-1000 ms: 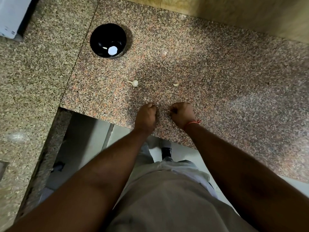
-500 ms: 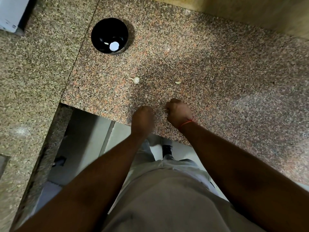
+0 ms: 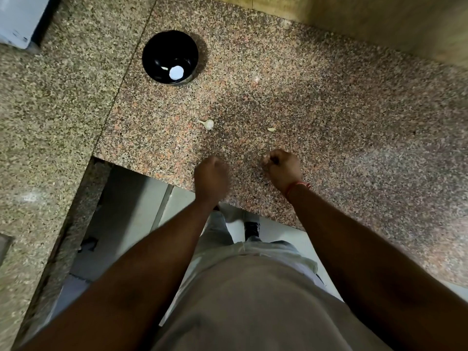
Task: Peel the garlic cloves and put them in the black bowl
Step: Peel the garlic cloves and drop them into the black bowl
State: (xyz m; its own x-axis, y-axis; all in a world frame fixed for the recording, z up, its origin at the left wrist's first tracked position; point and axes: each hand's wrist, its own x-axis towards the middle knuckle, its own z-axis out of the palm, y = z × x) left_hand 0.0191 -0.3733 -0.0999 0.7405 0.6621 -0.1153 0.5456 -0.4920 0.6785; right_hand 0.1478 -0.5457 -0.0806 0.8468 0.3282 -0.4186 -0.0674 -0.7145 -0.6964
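While both fists hovered at the near edge of the granite counter [image 3: 329,122], the left hand [image 3: 211,177] and the right hand [image 3: 282,168] stood apart from each other, each with its fingers curled in. Whether either fist enclosed a clove or a scrap of skin could not be told, since the knuckles faced the camera and the left hand was blurred. A red thread [image 3: 297,185] circled the right wrist.

One unpeeled garlic clove [image 3: 208,124] lay on the counter beyond the left hand, its papery tail pointing left. A smaller pale fragment [image 3: 271,129], probably skin or a clove piece, lay to its right, beyond the right hand. The black bowl [image 3: 154,46] stood far and to the left, well apart from both, and held a small pale sliver [image 3: 164,68], possibly a peeled clove, beside a round white spot that may have been a reflection.

By judgement, the clove would be light and firm, with a dry, brittle skin that tears easily; once bared, it would likely turn slightly sticky. The tail end appeared the best place to pinch and start the peel, with the body held between thumb and forefinger.
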